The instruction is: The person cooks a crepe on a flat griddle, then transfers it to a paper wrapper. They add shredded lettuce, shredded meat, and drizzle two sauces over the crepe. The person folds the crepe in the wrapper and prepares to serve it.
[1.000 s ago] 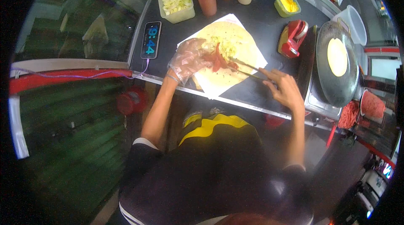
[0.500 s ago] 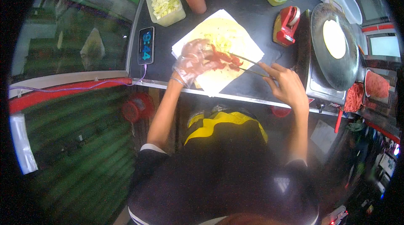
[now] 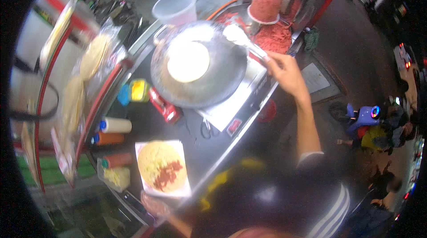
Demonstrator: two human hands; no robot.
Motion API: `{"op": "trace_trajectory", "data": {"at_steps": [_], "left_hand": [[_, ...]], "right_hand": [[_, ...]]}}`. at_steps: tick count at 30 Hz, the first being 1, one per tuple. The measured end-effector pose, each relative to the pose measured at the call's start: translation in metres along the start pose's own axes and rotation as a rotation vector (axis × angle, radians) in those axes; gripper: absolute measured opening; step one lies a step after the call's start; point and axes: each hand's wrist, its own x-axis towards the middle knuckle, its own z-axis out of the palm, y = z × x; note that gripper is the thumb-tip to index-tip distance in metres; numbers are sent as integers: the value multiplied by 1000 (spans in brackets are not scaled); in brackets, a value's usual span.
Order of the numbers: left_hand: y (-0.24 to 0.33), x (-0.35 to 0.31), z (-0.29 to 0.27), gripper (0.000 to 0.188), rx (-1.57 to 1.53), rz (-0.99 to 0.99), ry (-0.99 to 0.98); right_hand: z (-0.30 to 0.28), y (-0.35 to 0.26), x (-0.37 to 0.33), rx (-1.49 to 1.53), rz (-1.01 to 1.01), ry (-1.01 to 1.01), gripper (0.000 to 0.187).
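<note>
My right hand point(image 3: 287, 73) grips metal tongs point(image 3: 255, 50), blurred and bright, whose far end lies over the right rim of a round dark griddle point(image 3: 222, 89). A pale flatbread point(image 3: 189, 62) lies on the griddle. My left hand point(image 3: 153, 204), in a clear plastic glove, is by the near edge of a white paper sheet point(image 3: 181, 148); motion smears its fingers. On the paper rests another flatbread point(image 3: 149, 154), topped with chopped lettuce point(image 3: 156, 166) and red shredded meat point(image 3: 168, 176).
Beyond the tongs stand a cone of red meat point(image 3: 267, 4) and a heap of shavings point(image 3: 275, 37). Along the counter are a red tape dispenser point(image 3: 164, 106), sauce bottles point(image 3: 116, 125), a lettuce tub point(image 3: 114, 179) and scissors point(image 3: 207, 129). A translucent bucket point(image 3: 175, 10) stands behind the griddle.
My view has swung right toward the griddle. My right hand has carried the tongs from the topped flatbread to the griddle's right rim. My left hand has come off the food to the paper's near edge.
</note>
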Motion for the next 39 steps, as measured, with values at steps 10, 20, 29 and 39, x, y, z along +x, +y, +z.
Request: {"op": "trace_trajectory", "data": {"at_steps": [10,20,29,39], "left_hand": [[72,35,14,33,387,-5,61],[146,49,66,42,310,-188,-29],[156,49,67,46,375,-78,-24],[145,46,48,62,393,-13,-349]], "right_hand": [[-22,120,127,-136,176,-366,43],[86,141,227,17,38,-326,41],[60,134,217,124,59,-285,35],[-37,-3,140,47,-337,-216,34]]}}
